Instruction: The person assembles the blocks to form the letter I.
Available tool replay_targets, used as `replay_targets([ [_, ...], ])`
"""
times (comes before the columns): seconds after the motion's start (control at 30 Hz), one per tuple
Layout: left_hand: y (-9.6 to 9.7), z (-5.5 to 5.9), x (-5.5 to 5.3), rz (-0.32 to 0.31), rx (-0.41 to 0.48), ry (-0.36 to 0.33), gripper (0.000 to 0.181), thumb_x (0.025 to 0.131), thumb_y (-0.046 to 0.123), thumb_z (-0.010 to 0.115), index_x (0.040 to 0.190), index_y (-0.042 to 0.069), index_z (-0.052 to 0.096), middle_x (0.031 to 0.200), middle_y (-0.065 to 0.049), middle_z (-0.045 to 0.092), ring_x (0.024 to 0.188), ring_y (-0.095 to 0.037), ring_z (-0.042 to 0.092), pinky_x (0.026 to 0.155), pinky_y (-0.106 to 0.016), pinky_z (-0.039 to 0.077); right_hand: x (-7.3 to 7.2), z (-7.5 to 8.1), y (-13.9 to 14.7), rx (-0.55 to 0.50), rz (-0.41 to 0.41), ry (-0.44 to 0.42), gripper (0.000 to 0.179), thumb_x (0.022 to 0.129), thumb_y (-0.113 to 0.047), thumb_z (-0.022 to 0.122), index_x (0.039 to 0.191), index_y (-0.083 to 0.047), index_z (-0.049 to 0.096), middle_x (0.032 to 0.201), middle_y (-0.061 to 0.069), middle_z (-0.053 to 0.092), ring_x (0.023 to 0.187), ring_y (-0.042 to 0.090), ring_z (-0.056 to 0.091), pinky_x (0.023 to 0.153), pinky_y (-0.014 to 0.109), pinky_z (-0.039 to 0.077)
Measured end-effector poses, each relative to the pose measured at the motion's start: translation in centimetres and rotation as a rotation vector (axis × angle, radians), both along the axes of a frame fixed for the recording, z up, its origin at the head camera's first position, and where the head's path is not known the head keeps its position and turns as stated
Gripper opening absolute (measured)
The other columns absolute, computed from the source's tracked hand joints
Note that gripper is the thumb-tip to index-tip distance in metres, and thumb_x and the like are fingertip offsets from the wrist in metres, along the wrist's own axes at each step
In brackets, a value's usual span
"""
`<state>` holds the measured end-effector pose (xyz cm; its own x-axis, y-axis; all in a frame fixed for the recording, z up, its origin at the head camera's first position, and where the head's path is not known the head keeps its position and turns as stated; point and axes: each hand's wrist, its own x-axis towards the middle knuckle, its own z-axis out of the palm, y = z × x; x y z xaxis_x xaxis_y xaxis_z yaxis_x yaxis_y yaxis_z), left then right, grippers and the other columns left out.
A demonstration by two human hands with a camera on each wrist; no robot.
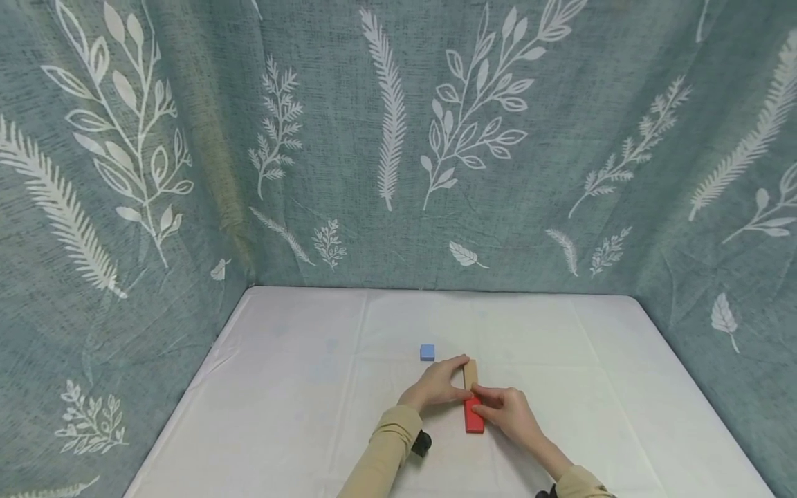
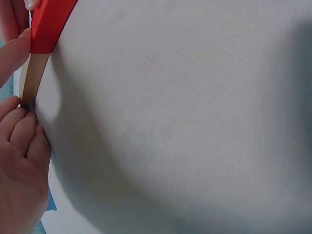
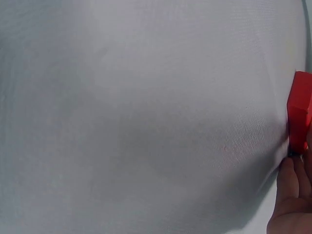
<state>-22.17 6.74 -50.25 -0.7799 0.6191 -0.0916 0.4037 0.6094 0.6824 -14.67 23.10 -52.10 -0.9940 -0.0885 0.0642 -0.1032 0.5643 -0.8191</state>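
Observation:
A long tan wooden block (image 1: 470, 372) and a red block (image 1: 474, 418) lie end to end in line on the white table. My left hand (image 1: 436, 384) holds the tan block from the left, fingers at its far end and thumb close to where it meets the red one. With thumb and fingers, my right hand (image 1: 512, 415) pinches the upper part of the red block. In the left wrist view, the tan block (image 2: 35, 80) comes out from the end of the red block (image 2: 51, 24). The right wrist view shows the red block (image 3: 298, 109) at the edge, above the fingertips.
A small blue cube (image 1: 427, 353) sits on the table just beyond the left hand. The white-covered table (image 1: 299, 387) has fold creases. Behind it and along both sides hangs a green curtain (image 1: 349, 138) with white leaf prints.

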Motion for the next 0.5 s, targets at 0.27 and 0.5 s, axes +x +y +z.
replay_targets([
  [0.27,-0.10,0.14,0.01,-0.002,0.032,-0.001,0.065,0.077,0.026,0.070,0.133,0.007,0.042,0.137,-0.008,0.042,0.127,-0.022,0.037,0.105,-0.033,0.031,-0.05,0.32,-0.05,-0.008,0.010,0.008,0.038,0.074,-0.010,0.071,0.110,-0.001,0.063,0.109,0.013,0.063,0.101,0.026,0.060,0.077,0.027,0.052],
  [0.5,-0.17,-0.43,0.32,0.003,0.051,0.033,0.066,0.078,0.028,0.069,0.134,0.006,0.041,0.138,-0.008,0.041,0.127,-0.022,0.038,0.105,-0.033,0.032,0.00,0.04,0.07,-0.007,0.004,0.005,0.038,0.074,-0.010,0.072,0.110,-0.002,0.063,0.109,0.011,0.063,0.101,0.025,0.060,0.077,0.025,0.052],
])
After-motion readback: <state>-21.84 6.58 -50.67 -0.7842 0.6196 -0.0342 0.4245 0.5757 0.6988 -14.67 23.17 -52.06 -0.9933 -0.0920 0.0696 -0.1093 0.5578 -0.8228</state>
